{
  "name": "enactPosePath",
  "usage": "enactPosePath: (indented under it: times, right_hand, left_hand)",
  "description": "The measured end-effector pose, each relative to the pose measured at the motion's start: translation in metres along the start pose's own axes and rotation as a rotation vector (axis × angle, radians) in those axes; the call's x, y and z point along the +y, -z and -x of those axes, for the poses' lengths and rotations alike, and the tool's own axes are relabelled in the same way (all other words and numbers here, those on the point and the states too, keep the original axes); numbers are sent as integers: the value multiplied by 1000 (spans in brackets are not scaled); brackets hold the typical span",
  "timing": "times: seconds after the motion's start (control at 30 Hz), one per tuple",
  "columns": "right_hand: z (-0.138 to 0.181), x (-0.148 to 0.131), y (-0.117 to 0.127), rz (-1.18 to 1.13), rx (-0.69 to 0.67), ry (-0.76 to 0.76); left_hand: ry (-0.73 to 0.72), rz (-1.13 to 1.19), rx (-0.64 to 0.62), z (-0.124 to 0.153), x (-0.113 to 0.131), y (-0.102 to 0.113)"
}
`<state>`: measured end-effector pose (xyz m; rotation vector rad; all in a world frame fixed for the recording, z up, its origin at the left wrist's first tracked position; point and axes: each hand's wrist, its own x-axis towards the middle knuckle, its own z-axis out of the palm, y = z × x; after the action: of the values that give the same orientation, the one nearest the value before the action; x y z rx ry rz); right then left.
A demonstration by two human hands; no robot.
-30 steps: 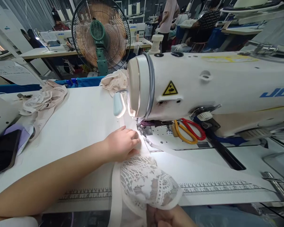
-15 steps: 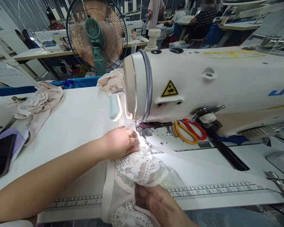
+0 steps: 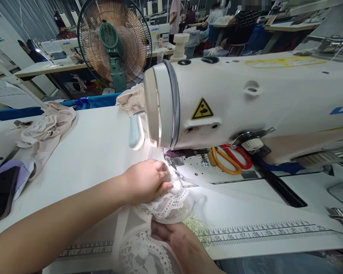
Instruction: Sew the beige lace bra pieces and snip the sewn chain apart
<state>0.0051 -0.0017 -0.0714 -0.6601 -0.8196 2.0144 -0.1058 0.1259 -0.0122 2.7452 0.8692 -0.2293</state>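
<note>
A white lace bra (image 3: 170, 203) lies partly under the needle end of the white sewing machine (image 3: 217, 99), its near cup hanging toward the table's front edge. My left hand (image 3: 148, 180) presses the lace just in front of the presser foot, with curled fingers gripping the cloth. Below it, my right hand (image 3: 180, 238) reaches up from the front edge and holds the bra between its two cups; folds cover its fingertips. A narrow white strip (image 3: 211, 185) runs from the presser foot to the right across the table.
Scissors with orange and red handles (image 3: 227, 160) rest beside the needle plate. A printed ruler (image 3: 260, 233) follows the front edge. Beige lace garments (image 3: 50, 125) and a phone (image 3: 1, 196) lie at left; a fan (image 3: 114, 42) stands behind. Other people sit and stand farther back.
My left hand has shifted slightly toward me with the lace. My right hand and the near cup have moved left, uncovering greenish bits on the table. The view has tilted a little.
</note>
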Motion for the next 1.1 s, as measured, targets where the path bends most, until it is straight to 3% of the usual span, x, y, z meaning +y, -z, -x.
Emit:
enactPosePath:
  times: [0.2,0.47,0.67,0.93,1.1]
  right_hand:
    - [-2,-2,-5,-196,-15,29]
    - [-8,-1,-7,-232,-27,80]
    - [-8,-9,-11,-187,-24,64]
    - [-10,-4,-11,-341,-47,55]
    - [-8,-2,-5,-314,-2,3]
  left_hand:
    - [-82,-206,29,-2,-3,-8]
    - [-132,-283,88,0,-11,-16]
    - [-92,-274,77,0,-9,-16]
    - [33,-280,114,1,-8,-11]
    - [11,-324,39,-6,-13,-20]
